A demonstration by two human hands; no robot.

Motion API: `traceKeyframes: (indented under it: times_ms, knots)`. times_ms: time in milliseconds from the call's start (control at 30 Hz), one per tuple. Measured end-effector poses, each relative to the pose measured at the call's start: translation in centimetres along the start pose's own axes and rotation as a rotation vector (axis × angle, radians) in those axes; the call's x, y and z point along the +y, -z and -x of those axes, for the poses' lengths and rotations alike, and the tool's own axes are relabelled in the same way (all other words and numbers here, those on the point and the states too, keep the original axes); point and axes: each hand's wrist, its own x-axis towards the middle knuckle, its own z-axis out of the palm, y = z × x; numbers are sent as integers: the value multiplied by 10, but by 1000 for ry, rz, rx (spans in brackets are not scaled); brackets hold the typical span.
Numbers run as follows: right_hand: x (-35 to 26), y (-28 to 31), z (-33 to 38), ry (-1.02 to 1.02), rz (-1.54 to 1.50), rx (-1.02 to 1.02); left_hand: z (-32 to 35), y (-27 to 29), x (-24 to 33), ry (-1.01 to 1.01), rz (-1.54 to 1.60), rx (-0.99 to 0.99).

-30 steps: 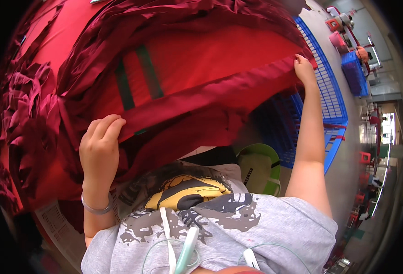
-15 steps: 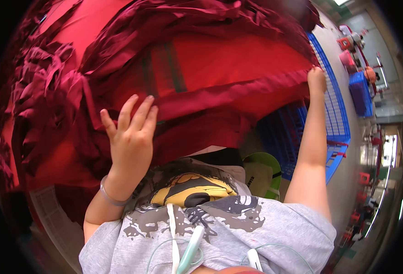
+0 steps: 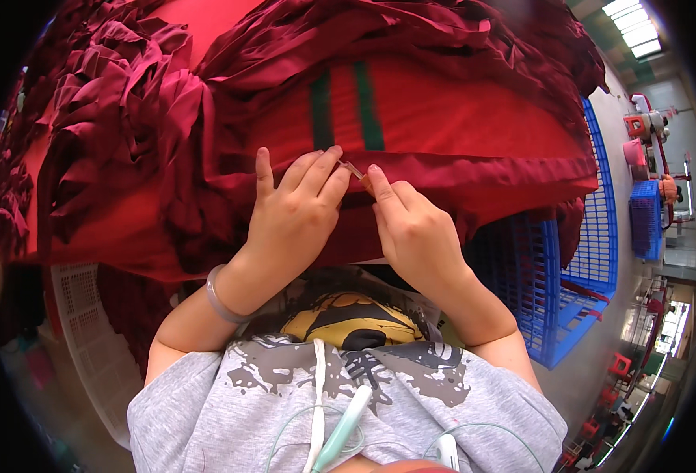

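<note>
A long maroon cloth strip (image 3: pixel 490 170) lies across a red cloth (image 3: pixel 450 110) in front of me. My left hand (image 3: pixel 297 209) rests on the strip near its middle, fingers stretched out and little thumb-side gap to the right hand. Close beside it, my right hand (image 3: pixel 419 225) is closed around a small slim tool (image 3: pixel 357 172) with a metal tip and an orange-brown handle. That tip points at the strip by my left fingertips. The tool's exact kind is too small to make out, and the grip partly hides it.
Gathered maroon strips (image 3: pixel 119 102) heap at the left, and more cloth folds run along the back. Two green bands (image 3: pixel 368 106) cross the red surface. A blue plastic crate (image 3: pixel 549 292) stands at the right, a white crate (image 3: pixel 88 315) at the lower left.
My right hand has left the strip's far right end and come in beside my left hand, where a small tool now shows in it. My left hand has shifted right.
</note>
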Motion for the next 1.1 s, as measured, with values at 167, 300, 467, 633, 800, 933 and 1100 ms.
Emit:
traceKeyframes:
  times_ms: [167, 300, 467, 633, 800, 933, 1100]
  knots:
    - [9, 1, -4, -250, 232, 44, 3, 0, 0, 17, 21, 9]
    - [-8, 13, 1, -213, -55, 114, 0, 0, 3, 14, 18, 37]
    - [-1, 4, 5, -79, -79, 50, -2, 1, 3, 32, 23, -5]
    - [-6, -4, -1, -133, -17, 74, -2, 0, 2, 31, 31, 6]
    - [-1, -20, -11, -201, -19, 316, -2, -3, 3, 12, 10, 16]
    - [-5, -9, -14, -230, -98, 300, 2, 0, 1, 24, 89, 19]
    - [-15, -3, 0, -148, -125, 115, 7, 1, -6, -12, 148, 7]
